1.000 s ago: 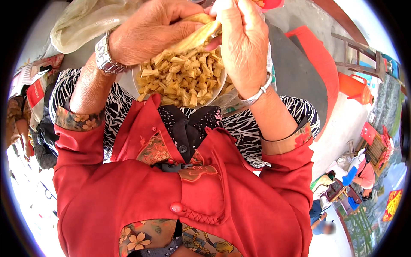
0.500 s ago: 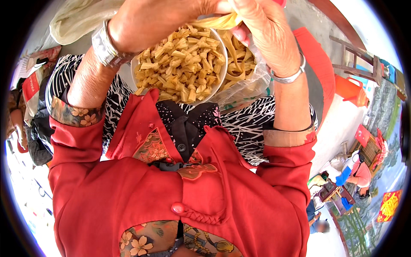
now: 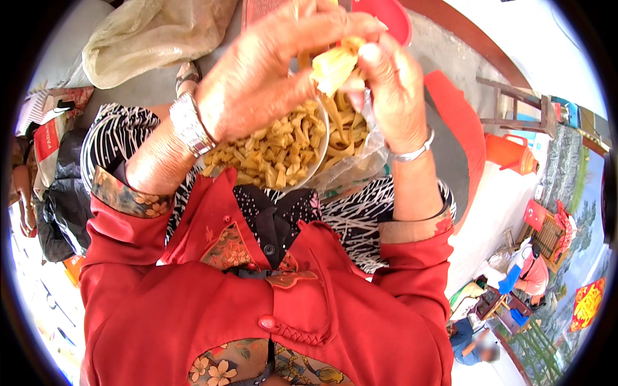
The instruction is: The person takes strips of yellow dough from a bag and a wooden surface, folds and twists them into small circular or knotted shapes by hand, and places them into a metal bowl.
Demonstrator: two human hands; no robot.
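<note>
My left hand (image 3: 270, 71) and my right hand (image 3: 389, 83) meet above my lap, both pinching one pale yellow strip of food (image 3: 333, 64) between their fingertips. Under them a white bowl (image 3: 320, 151) is heaped with short yellow-brown pieces (image 3: 270, 151). Beside the bowl, under my right hand, a clear plastic bag (image 3: 357, 170) holds more long yellow strips (image 3: 344, 132). A metal watch (image 3: 190, 122) circles my left wrist and a silver bangle (image 3: 412, 153) my right. Red sleeves cover both forearms.
A crumpled translucent bag (image 3: 151, 35) lies on the grey surface at upper left. A red basin (image 3: 386, 16) is at the top. A red stool (image 3: 460, 122), an orange jug (image 3: 512, 154) and a wooden stool (image 3: 512, 106) stand to the right. Bags (image 3: 55, 186) sit at left; people (image 3: 528, 273) are farther right.
Both hands have shifted to the right of the bowl, working the yellow strip between the fingertips. The bowl of pieces now shows lower under my left hand.
</note>
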